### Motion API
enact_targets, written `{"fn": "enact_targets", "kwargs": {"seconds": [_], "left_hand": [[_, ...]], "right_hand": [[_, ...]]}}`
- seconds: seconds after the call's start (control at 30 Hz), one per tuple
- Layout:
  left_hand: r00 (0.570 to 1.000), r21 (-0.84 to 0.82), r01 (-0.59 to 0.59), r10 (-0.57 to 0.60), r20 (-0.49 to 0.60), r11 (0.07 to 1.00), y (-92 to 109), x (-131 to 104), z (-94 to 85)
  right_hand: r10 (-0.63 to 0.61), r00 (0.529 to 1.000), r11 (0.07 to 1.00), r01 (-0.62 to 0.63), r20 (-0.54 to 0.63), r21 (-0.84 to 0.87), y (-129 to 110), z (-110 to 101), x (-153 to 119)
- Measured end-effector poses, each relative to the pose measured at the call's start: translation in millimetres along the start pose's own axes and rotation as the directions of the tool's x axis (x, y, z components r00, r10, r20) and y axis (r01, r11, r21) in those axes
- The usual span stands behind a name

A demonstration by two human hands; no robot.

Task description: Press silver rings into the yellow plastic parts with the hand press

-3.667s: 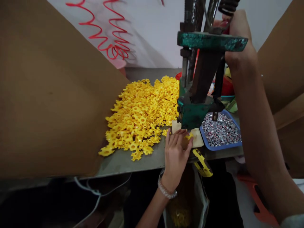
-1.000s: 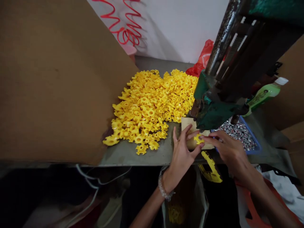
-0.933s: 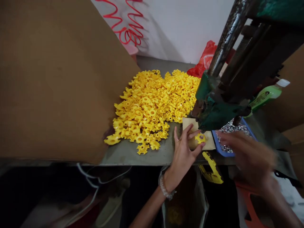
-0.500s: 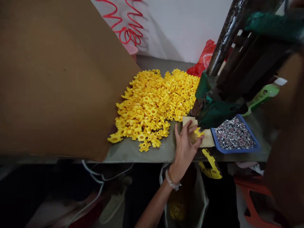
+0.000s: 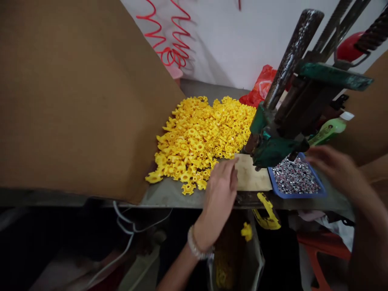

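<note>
wall (image 5: pixel 218 44): showing off-white, red coil (image 5: pixel 178 58) hanging L | lg cardboard panel (image 5: pixel 75 101): standing L, brown board (image 5: pixel 371 121): rising R | grey tabletop (image 5: pixel 174 197): running betw. | orange stool (image 5: pixel 327 246): sitting below, R | light: falling dim

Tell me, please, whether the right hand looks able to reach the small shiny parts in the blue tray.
Probably yes: the right hand is near the right side of the blue tray, and most small shiny parts lie uncovered; only the press head seems to overhang the far left corner.

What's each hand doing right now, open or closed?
Left hand: by the yellow pieces; grip hidden.
Right hand: blurred near the blue tray; can't tell.
</note>
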State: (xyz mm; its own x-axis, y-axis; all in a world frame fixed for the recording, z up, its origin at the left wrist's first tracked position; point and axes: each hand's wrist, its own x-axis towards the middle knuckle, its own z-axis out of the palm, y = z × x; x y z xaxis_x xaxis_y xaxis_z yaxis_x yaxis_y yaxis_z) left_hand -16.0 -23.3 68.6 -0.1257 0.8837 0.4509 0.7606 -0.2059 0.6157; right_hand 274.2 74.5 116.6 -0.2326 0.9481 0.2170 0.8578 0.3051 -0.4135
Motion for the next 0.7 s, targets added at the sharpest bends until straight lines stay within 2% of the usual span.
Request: {"fn": "enact_targets", "kwargs": {"seconds": [0.07,0.1,0.17,0.27,0.4,0.47,0.57,0.63,0.7], "left_hand": [[0.997,0.285,0.069,-0.075,0.012,0.956,-22.5,14.1,3.2],[0.993,0.371,0.086,-0.109,0.042,0.925,-34.1,19.5,6.7],[0.99,0.412,0.077,-0.118,0.074,0.908,-53.7,25.2,14.0],[0.999,0.205,0.014,-0.021,0.034,0.979,-66.8,23.7,21.0],[0.994,-0.166,-0.031,0.012,-0.112,0.986,-57.2,20.4,23.2],[0.987,-0.229,-0.036,-0.002,-0.164,0.973,-48.7,20.4,23.9],[0.981,-0.261,-0.055,0.003,-0.196,0.964,-36.9,17.6,27.3],[0.985,-0.289,-0.056,0.005,-0.174,0.956,-29.8,12.1,32.7],[0.992,-0.303,-0.076,0.041,-0.121,0.95,-23.8,5.1,40.4]], "right_hand": [[0.047,0.983,0.999,-0.043,0.18,-0.024,-4.4,23.3,-7.3],[0.068,0.971,0.997,-0.058,0.229,-0.048,-6.6,34.3,-9.9],[0.093,0.968,0.994,-0.078,0.232,-0.074,-10.7,49.5,-13.2],[0.12,0.965,0.993,-0.119,0.234,-0.02,-15.4,51.7,-14.9],[0.114,0.989,0.991,-0.12,0.093,0.061,-17.4,42.4,-16.6],[0.13,0.991,0.984,-0.133,0.036,0.12,-17.2,41.7,-17.6],[0.193,0.981,0.943,-0.193,0.025,0.27,-19.5,44.9,-17.7],[0.218,0.974,0.889,-0.223,0.059,0.4,-25.8,48.3,-16.6],[0.205,0.967,0.809,-0.255,0.152,0.53,-36.9,52.8,-15.1]]}}
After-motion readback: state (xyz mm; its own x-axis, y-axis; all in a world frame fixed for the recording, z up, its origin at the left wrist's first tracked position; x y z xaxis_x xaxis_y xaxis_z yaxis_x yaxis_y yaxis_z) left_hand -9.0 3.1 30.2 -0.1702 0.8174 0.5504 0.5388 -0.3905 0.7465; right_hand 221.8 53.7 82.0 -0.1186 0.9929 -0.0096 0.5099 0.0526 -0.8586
